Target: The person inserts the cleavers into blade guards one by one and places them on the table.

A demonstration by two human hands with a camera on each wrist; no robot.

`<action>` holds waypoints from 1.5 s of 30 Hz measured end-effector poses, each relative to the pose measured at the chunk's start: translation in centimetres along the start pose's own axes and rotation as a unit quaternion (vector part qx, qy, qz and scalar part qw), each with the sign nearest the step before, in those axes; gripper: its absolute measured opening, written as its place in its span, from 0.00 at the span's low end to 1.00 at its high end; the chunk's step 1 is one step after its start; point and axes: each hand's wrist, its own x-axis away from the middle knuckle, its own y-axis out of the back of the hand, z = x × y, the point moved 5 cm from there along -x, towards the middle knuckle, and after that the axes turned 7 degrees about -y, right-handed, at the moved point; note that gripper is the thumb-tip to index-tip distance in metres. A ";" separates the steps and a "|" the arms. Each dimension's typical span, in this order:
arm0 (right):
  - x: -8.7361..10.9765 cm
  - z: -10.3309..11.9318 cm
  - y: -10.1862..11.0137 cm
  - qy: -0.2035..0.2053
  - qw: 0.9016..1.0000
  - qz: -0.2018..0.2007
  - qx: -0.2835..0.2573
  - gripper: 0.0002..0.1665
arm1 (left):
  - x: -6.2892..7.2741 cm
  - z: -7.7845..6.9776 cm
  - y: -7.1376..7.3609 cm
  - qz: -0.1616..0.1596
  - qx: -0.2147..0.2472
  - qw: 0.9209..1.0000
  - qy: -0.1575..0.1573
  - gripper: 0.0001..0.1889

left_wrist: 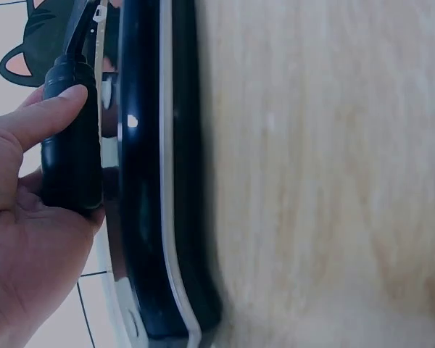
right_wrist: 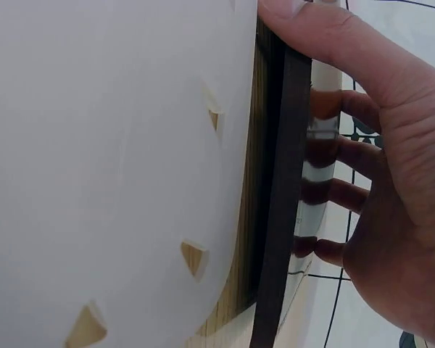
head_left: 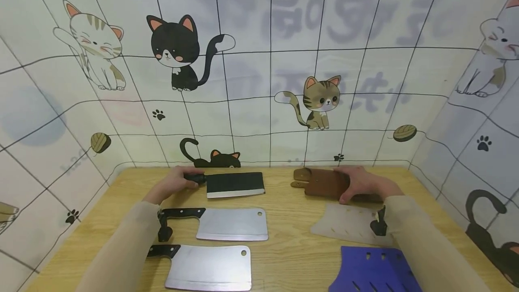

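My left hand [head_left: 178, 180] grips the black handle [left_wrist: 71, 145] of a cleaver with a dark blade [head_left: 234, 183] and bright edge, lying at the table's back. In the left wrist view, the thumb lies along that handle. At the back right, my right hand [head_left: 358, 183] holds a brown leather knife sheath [head_left: 324, 183] from above, its thumb at the near side and its fingers at the far side. In the right wrist view, the sheath's dark edge [right_wrist: 284, 196] stands between the thumb and the fingers [right_wrist: 348, 196]. A strap end sticks out on the sheath's left.
Two silver cleavers, a farther one [head_left: 237, 224] and a nearer one [head_left: 211, 267], lie below my left hand. A translucent white slotted sheath [head_left: 344, 222] and a blue slotted sheath [head_left: 365, 267] lie near my right forearm. A cat-patterned wall covering [head_left: 251, 116] borders the wooden table [head_left: 289, 238].
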 end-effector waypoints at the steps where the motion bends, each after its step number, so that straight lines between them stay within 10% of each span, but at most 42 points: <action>1: 0.0 0.0 0.0 -0.005 1.000 0.001 0.001 0.67 | 0.2 -0.1 0.0 0.001 0.003 1.000 -0.002 0.26; 45: -0.5 4.5 0.8 0.063 0.998 -0.022 -0.005 0.68 | -1.3 -4.7 -2.1 0.025 0.061 0.998 -0.017 0.24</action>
